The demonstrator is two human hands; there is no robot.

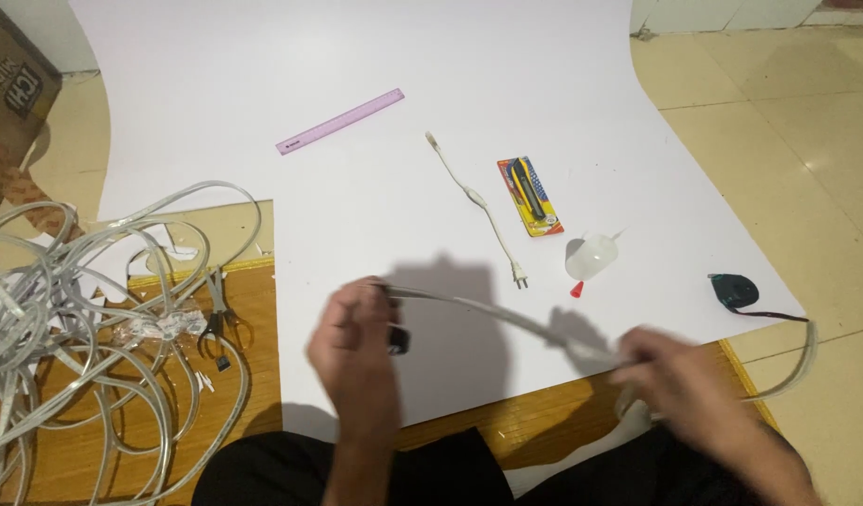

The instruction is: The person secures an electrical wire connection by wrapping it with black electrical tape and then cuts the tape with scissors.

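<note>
- White sheet (375, 56): a large sheet is spread over the floor, and the smaller items are laid out on it.
- Tangle of flat grey cable (66, 309): a loose heap is piled at the left, partly on a wooden board (253, 375); pliers (217, 314) are seen among its loops.
- Flat cable (506, 319): a single length is stretched above the near edge of the sheet, between the two hands, its far end curving off to the right across the floor tiles.
- Left hand (356, 351): the fingers are closed on the cable's free end; a small dark object is also gripped, too blurred to identify.
- Right hand (684, 379): the fingers are wrapped around the cable further along; motion blur is noted.
- Handling note: the cable is judged best kept taut and untwisted between both grips, with the end held steady and clear of the tangle.
- Purple ruler (340, 121): laid diagonally at the far side of the sheet.
- Short white cord with plug (478, 206): laid near the centre, apart from the hands.
- Utility knife in yellow card pack (530, 195): beside the cord.
- Clear bottle with red tip (589, 258): lying on its side.
- Dark tape measure (734, 290): at the sheet's right edge.
</note>
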